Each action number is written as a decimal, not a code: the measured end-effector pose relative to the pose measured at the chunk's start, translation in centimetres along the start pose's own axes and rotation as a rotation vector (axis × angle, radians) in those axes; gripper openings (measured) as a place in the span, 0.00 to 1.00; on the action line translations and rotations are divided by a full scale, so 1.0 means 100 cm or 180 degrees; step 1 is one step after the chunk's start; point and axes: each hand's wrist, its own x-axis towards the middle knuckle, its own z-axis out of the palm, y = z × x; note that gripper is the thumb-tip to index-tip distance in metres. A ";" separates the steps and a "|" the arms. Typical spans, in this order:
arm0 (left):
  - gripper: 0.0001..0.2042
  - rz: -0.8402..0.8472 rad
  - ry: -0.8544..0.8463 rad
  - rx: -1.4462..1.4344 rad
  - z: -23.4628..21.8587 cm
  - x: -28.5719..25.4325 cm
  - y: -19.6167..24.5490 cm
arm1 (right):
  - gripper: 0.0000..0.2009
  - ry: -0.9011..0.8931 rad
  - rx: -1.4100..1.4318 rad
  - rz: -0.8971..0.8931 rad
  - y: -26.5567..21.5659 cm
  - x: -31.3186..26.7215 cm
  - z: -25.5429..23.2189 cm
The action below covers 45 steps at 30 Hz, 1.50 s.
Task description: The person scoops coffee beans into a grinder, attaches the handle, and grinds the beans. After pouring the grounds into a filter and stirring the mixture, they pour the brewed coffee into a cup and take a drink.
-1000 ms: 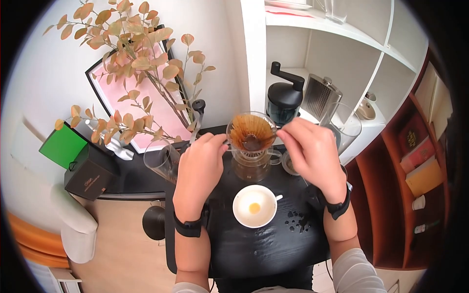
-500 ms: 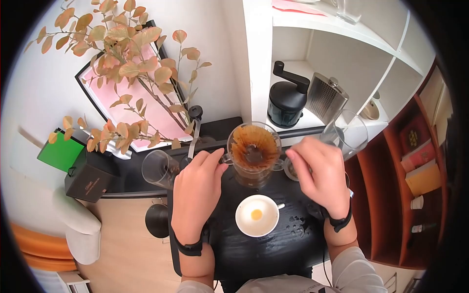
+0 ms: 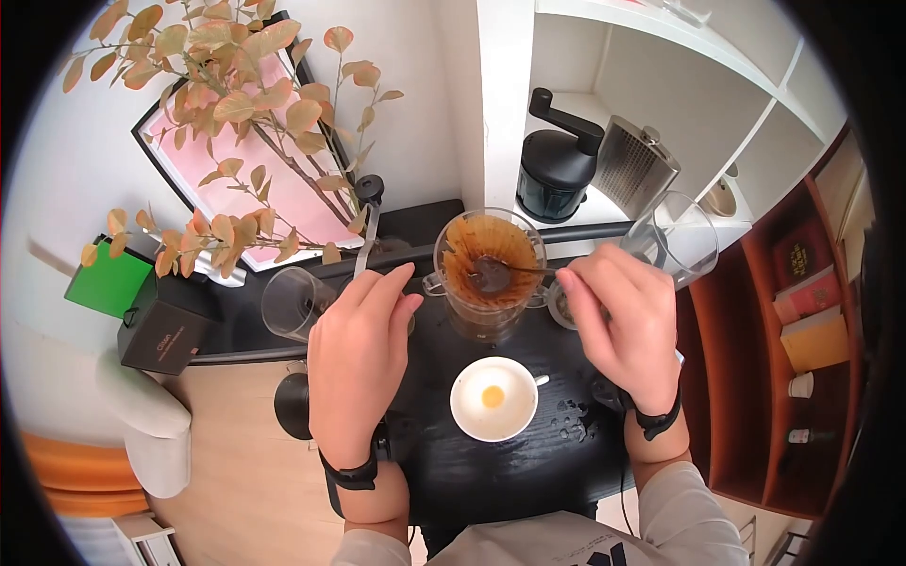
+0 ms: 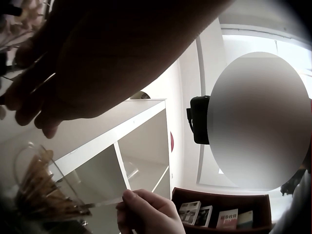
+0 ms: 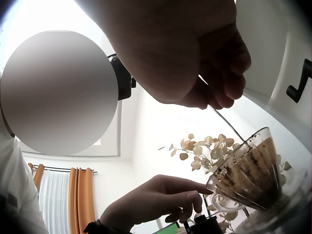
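A clear glass coffee dripper (image 3: 528, 241), its paper filter (image 3: 464, 247) stained brown with wet grounds at the bottom, stands on a glass server (image 3: 481, 328). My right hand (image 3: 625, 316) pinches a thin utensil (image 3: 538, 272) between thumb and fingers. Its far end reaches into the filter; in the right wrist view the thin shaft (image 5: 228, 122) slants down past the rim. Beside the dripper's small side handle (image 3: 432, 285), my left hand (image 3: 361, 344) has loosely extended fingers and holds nothing. A white cup (image 3: 469, 415) with a little yellowish liquid sits in front of the server.
Empty-looking clear glasses (image 3: 288, 302) (image 3: 675, 236) flank the hands. Behind stand a black hand grinder (image 3: 557, 170) and a metal flask (image 3: 637, 165) on the white shelf. Leafy branches (image 3: 274, 123) hang over the left side. Water drops (image 3: 573, 420) lie right of the cup.
My left hand has drawn back from the dripper's handle, toward the left. My right hand moved off the rim, and a thin utensil now shows from it into the filter. The head view has shifted slightly.
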 end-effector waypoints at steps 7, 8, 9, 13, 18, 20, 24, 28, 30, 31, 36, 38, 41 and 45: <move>0.11 -0.0112 -0.0178 -0.0012 0.010 0.002 0.003 | 0.05 0.0066 0.0361 0.0216 0.000 -0.004 0.001; 0.11 -0.0103 -0.0209 0.0000 0.012 0.002 0.002 | 0.04 0.0125 0.0396 0.0257 -0.001 -0.003 0.000; 0.10 -0.0072 -0.0202 0.0005 0.014 0.004 0.001 | 0.04 0.0180 0.0433 0.0290 -0.002 -0.003 -0.001; 0.10 -0.0143 -0.0362 -0.0053 0.019 0.010 -0.002 | 0.03 0.0208 0.0643 0.0299 -0.003 -0.003 0.000; 0.09 -0.0270 -0.0532 -0.0216 0.015 0.014 -0.003 | 0.04 0.0099 0.0633 0.0247 -0.001 -0.005 0.005; 0.10 -0.0285 -0.0564 -0.0224 0.014 0.015 -0.004 | 0.04 0.0028 0.0492 0.0265 0.000 -0.004 0.004; 0.09 -0.0330 -0.0482 -0.0471 0.020 0.011 -0.006 | 0.04 0.0059 0.0479 0.0270 0.005 -0.005 0.006; 0.09 -0.0302 -0.0458 -0.0574 0.022 0.010 -0.007 | 0.04 0.0043 0.0270 0.0294 0.006 -0.005 0.002; 0.09 -0.0295 -0.0459 -0.0545 0.022 0.010 -0.008 | 0.04 0.0072 0.0160 0.0280 0.005 -0.005 -0.001; 0.09 -0.0290 -0.0459 -0.0517 0.021 0.010 -0.009 | 0.04 0.0132 0.0160 0.0294 0.005 -0.004 -0.002; 0.10 -0.0172 -0.0367 -0.0377 0.020 0.009 -0.006 | 0.06 0.0186 0.0056 0.0216 0.004 -0.003 0.002; 0.11 -0.0023 -0.0321 -0.0290 0.020 0.008 -0.006 | 0.07 0.0043 0.0005 0.0071 0.002 -0.004 0.004; 0.09 -0.0258 -0.0354 -0.0386 0.019 0.008 -0.003 | 0.08 -0.0013 0.0063 0.0060 0.001 -0.005 0.006; 0.08 -0.0253 -0.0352 -0.0355 0.020 0.008 -0.003 | 0.08 -0.0071 0.0130 0.0100 -0.002 -0.005 0.004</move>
